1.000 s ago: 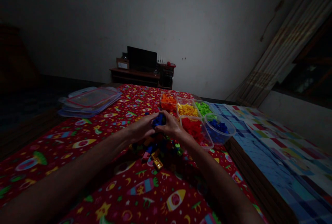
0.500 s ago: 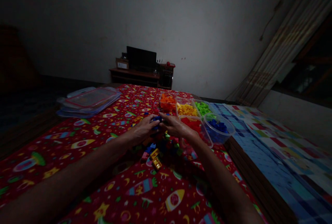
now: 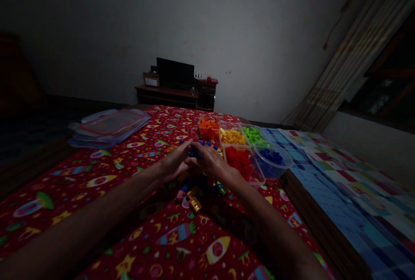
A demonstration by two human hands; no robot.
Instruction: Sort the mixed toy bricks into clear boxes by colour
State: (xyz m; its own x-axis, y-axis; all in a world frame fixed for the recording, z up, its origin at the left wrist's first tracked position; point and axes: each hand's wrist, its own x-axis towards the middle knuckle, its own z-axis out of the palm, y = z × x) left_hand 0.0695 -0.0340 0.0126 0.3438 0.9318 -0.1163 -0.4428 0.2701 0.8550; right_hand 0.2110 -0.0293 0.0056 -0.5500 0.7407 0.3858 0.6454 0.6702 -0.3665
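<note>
Fingertips of left hand [image 3: 173,164] and right hand [image 3: 211,162] are set together, loosely spread, about a blue brick [image 3: 194,153] at 12 o'clock of the mixed pile [image 3: 193,191]; grip cannot be told. Picking-out is judged; a firm pinch is called for, blue tub [image 3: 274,162] at 3 o'clock.

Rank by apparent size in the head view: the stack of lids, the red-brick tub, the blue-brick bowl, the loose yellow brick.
stack of lids: largest
red-brick tub and blue-brick bowl: about alike, unranked
loose yellow brick: smallest

L hand [image 3: 175,164] & R hand [image 3: 211,163] bare, forearms [image 3: 106,210] unsleeved
</note>
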